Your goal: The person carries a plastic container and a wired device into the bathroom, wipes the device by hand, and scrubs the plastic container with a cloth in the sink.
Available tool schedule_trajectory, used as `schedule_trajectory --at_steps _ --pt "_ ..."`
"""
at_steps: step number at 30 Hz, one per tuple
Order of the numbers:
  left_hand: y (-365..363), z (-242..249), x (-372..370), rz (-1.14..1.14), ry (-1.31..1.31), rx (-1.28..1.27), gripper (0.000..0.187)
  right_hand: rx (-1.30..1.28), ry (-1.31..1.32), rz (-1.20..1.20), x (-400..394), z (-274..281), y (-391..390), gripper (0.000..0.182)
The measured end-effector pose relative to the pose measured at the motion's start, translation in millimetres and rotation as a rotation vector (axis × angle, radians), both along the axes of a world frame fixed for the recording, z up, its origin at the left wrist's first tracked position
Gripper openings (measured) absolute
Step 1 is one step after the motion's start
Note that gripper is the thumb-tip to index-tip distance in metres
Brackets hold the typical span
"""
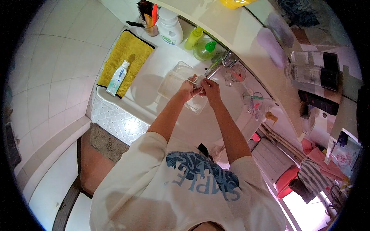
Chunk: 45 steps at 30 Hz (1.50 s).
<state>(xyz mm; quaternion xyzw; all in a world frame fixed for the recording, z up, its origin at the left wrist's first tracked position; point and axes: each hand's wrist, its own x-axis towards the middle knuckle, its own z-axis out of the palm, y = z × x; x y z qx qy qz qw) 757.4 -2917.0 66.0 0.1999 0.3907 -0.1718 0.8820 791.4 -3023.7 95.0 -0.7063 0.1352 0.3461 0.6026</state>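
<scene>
Both of my hands are together over the white sink (148, 90), just below the metal faucet (214, 69). My left hand (187, 87) has its fingers closed on a small whitish thing with a thin, cord-like strand (197, 92). On the other side, my right hand (211, 91) pinches the same whitish thing; its exact kind is too small to make out. Beneath the hands lies a clear plastic container (168, 85), partly hidden by my left hand. Another clear plastic piece (197, 104) shows under my wrists.
A yellow towel (133, 50) with a toothpaste tube (118, 78) lies on the left ledge. Along the back stand a white bottle (170, 30), a yellow-green bottle (193, 38) and a green-capped bottle (204, 50). Glass cups (236, 73) are right of the faucet, under a shelf (227, 27).
</scene>
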Motion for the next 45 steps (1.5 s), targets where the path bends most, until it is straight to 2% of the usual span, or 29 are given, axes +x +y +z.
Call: schedule_trajectory --at_steps 6,9,14,20,22,27,29,30,33,35,37,40,45 --pt "3 -10 1 -0.05 -0.074 0.063 0.028 -0.002 0.006 0.062 4 5 2 0.031" --pt "4 -10 3 -0.006 -0.089 -0.021 0.029 0.046 0.023 0.049 4 2 1 0.029" --pt "7 -7 5 -0.075 -0.096 0.073 0.029 0.013 -0.028 0.079 5 3 2 0.024" --pt "6 -11 3 -0.068 -0.066 0.069 0.031 0.172 0.015 -0.023 3 -6 -1 0.018" --pt "5 -15 3 -0.077 -0.081 0.069 0.032 0.036 0.018 0.006 3 1 2 0.017" --pt "11 -9 9 -0.045 -0.047 0.127 0.034 0.007 0.147 0.034 4 18 -4 0.027" --pt "26 12 15 -0.096 -0.012 0.297 0.034 0.0 0.2 0.023 4 38 -7 0.03" --pt "34 9 14 -0.137 -0.141 0.288 0.033 -0.009 0.152 0.042 3 46 -9 0.032" --pt "35 7 18 -0.151 -0.206 0.247 0.031 -0.056 0.064 0.081 1 46 -13 0.035" --pt "31 8 21 -0.154 -0.153 0.173 0.032 -0.092 0.023 0.099 4 44 -13 0.036" --pt "25 0 20 -0.158 -0.258 0.135 0.033 -0.134 0.066 0.2 7 46 -12 0.036" --pt "21 -5 16 -0.102 -0.231 0.04 0.033 -0.168 0.002 0.235 9 43 -9 0.037" --pt "9 -16 5 -0.148 -0.311 0.164 0.028 -0.241 -0.084 0.253 13 42 -4 0.039"
